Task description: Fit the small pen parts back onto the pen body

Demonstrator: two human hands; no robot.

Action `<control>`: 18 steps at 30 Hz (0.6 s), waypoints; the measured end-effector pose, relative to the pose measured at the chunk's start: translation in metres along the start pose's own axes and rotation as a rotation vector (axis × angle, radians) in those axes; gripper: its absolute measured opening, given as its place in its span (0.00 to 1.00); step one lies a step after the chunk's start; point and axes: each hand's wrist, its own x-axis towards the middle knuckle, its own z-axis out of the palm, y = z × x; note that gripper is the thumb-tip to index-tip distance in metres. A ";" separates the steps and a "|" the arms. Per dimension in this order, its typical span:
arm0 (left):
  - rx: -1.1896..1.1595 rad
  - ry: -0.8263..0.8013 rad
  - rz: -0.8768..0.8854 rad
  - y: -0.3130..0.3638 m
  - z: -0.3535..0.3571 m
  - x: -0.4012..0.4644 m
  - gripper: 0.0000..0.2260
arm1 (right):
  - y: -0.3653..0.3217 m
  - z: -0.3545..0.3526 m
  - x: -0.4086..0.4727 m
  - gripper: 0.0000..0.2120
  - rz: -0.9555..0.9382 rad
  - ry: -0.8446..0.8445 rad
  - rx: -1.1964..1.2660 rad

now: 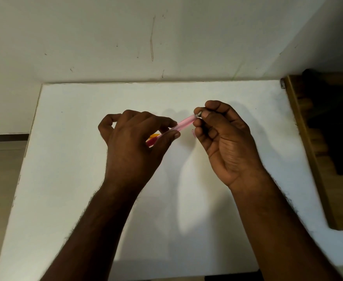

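My left hand (134, 138) holds a translucent pink pen barrel (183, 123) between thumb and fingers, above a white table (85, 179). The barrel slants up to the right. My right hand (223, 134) pinches a small grey metal tip (198, 113) at the barrel's upper end between thumb and forefinger. A bit of orange (154, 136) shows behind my left hand; what it is cannot be told. A tiny pink piece (193, 133) lies on the table under my right hand.
The table stands against a marked white wall (166, 37). A brown wooden frame (312, 151) with dark objects inside borders the table's right edge. To the left, the floor (2, 169) lies beyond the table's edge.
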 end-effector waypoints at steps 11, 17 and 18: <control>-0.021 0.005 -0.024 -0.002 0.001 0.000 0.06 | -0.001 0.003 -0.001 0.08 -0.183 0.021 -0.268; -0.050 0.020 -0.045 -0.002 0.001 0.001 0.06 | 0.002 0.005 -0.002 0.09 -0.251 0.037 -0.306; -0.053 0.021 -0.045 -0.002 0.001 0.001 0.06 | 0.003 0.005 -0.002 0.09 -0.236 0.038 -0.298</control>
